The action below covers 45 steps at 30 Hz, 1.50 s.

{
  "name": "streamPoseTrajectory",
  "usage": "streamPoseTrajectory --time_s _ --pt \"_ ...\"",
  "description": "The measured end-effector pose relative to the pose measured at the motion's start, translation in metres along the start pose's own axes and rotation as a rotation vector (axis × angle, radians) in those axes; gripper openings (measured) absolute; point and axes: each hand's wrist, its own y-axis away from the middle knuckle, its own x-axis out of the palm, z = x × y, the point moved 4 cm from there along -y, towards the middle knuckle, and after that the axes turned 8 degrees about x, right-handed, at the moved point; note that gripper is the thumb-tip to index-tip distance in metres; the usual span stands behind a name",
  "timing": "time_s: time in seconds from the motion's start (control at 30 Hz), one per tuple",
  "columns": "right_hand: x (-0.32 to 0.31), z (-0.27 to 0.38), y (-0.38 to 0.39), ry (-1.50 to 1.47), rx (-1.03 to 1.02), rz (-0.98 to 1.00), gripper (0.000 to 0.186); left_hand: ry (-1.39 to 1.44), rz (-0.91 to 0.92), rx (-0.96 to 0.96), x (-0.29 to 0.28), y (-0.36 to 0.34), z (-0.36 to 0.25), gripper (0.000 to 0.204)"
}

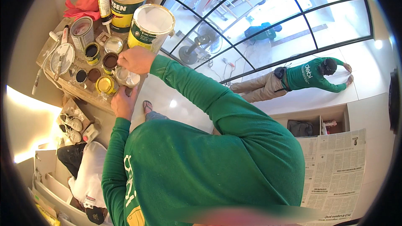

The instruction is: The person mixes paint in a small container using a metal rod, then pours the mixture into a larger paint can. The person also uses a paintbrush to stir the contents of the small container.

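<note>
On a cardboard-covered work surface (pixel 77 86), a small tin with pale grey contents (pixel 127 78) stands between my two hands. My left hand (pixel 124 104) has its fingers closed on the tin's near side. My right hand (pixel 137 60) is curled just above the tin's far edge, and whatever it pinches is hidden. Close by are an open tin of brown paint (pixel 110 61), a small yellow-topped tin (pixel 106 84), an open tin of dark paint (pixel 92 52) and a round pale lid (pixel 113 44).
A large white-topped paint can (pixel 153 20), a green-and-yellow can (pixel 125 10), a sealant tube (pixel 104 4) and a grey can (pixel 82 31) crowd the back. A brush lies across a lid (pixel 62 58). Co-workers are at right (pixel 310 75) and lower left (pixel 88 171).
</note>
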Motion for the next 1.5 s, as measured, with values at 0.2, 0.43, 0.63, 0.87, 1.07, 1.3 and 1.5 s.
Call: streamPoseTrajectory --time_s 0.2,0.43,0.63,0.87,1.07,1.3,1.5 --pt "0.009 -0.001 -0.002 -0.061 -0.024 0.134 0.037 0.02 0.005 -0.001 0.002 0.002 0.003 0.045" --pt "0.009 -0.003 0.0 0.04 -0.024 0.097 0.034 -0.037 0.021 0.021 0.001 -0.004 -0.002 0.046" --pt "0.012 -0.001 0.003 0.214 0.017 0.078 0.033 -0.008 0.031 0.02 -0.002 -0.001 -0.003 0.048" --pt "0.027 -0.012 -0.01 0.375 -0.244 0.073 0.029 0.055 0.049 0.046 0.0 -0.003 -0.001 0.056" --pt "0.015 -0.02 -0.004 0.155 -0.276 -0.091 0.034 -0.078 0.067 -0.02 0.001 0.001 0.006 0.055" --pt "0.01 -0.007 0.006 0.106 -0.04 -0.008 0.036 -0.027 0.049 -0.023 -0.009 0.004 -0.006 0.051" --pt "0.006 -0.009 0.004 -0.032 -0.051 0.035 0.037 0.013 0.034 -0.022 -0.007 0.005 -0.005 0.053"
